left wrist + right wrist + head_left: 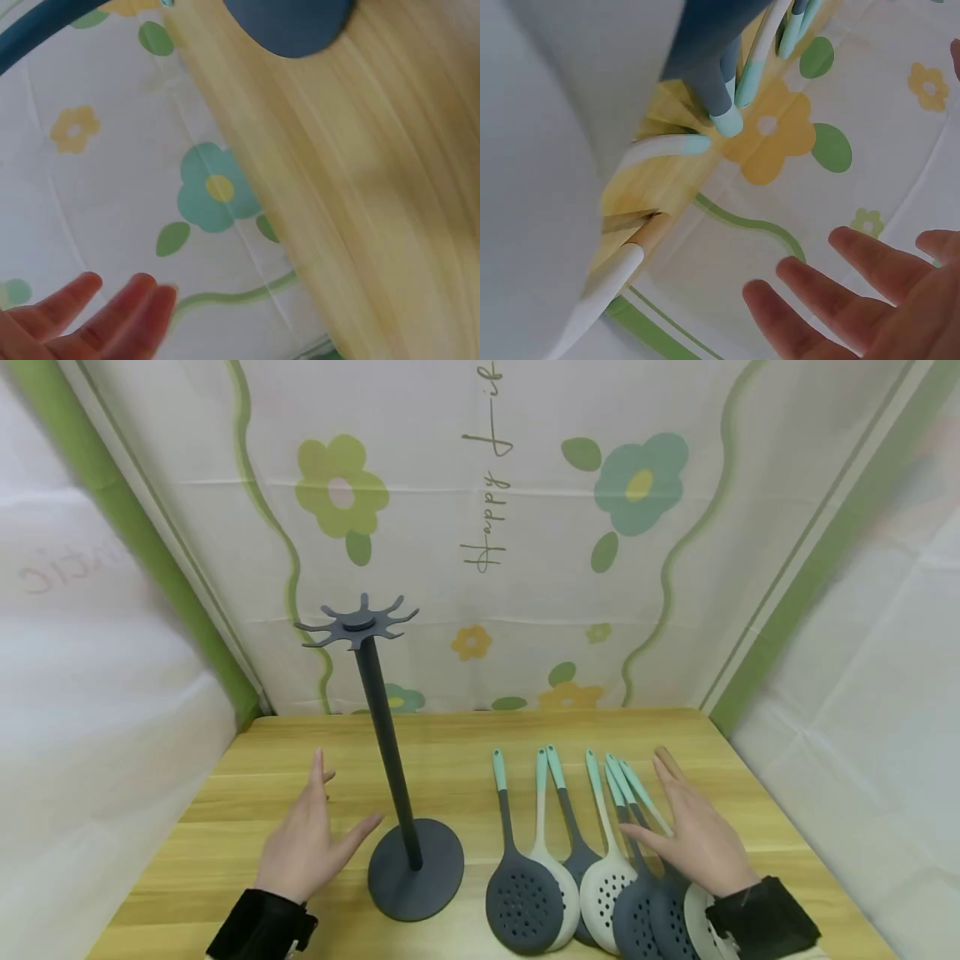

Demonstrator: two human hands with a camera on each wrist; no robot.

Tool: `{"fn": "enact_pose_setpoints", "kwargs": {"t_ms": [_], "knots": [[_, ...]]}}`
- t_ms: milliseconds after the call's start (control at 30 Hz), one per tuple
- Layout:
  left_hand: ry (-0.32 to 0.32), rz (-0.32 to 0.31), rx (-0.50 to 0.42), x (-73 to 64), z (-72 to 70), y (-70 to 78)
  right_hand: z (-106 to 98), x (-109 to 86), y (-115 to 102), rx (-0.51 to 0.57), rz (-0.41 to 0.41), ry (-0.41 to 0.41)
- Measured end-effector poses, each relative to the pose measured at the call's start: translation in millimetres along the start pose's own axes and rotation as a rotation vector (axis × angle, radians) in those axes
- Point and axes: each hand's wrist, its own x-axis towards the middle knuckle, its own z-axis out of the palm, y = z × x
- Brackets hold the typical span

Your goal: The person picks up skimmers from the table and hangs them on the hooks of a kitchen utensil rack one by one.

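My left hand [303, 843] hovers beside a dark grey utensil stand [386, 735], fingers extended and thumb toward its pole, holding nothing. The stand is upright, with a ring of hooks [358, 622] on top and a round base [416, 881]; the hooks are bare. Over the right end of a row of skimmers, my right hand [701, 835] is spread and holds nothing. Several dark grey skimmers [525, 902] and light grey skimmers [603, 893] with mint handle ends lie side by side, some overlapping. A wood-coloured handle end [652, 232] shows near the right hand.
The wooden table [300, 743] ends at a flowered cloth [420, 552] hanging behind it. White cloth walls [862, 677] with green edging stand at both sides. The pole rises tall left of the skimmers, between my hands.
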Motion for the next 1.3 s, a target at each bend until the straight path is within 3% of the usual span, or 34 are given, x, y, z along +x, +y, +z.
{"fn": "enact_pose_setpoints", "kwargs": {"t_ms": [400,567,800,1000,1300], "knots": [[-0.018,0.061,-0.219,3.2,4.3,22.3,-3,-8.1,13,0.069,0.117,-0.103],[0.005,0.095,-0.255,3.3,5.6,28.9,-9,-10.3,21,0.108,0.131,-0.158],[-0.018,0.11,-0.31,4.8,7.0,35.0,-16,-12.2,42,-0.05,0.245,-0.24],[-0.009,0.141,-0.31,6.5,7.9,39.6,-18,-16.8,57,-0.049,0.285,-0.261],[-0.056,0.1,-0.365,3.5,7.5,44.6,-13,-21.7,72,-0.013,0.316,-0.288]]}}
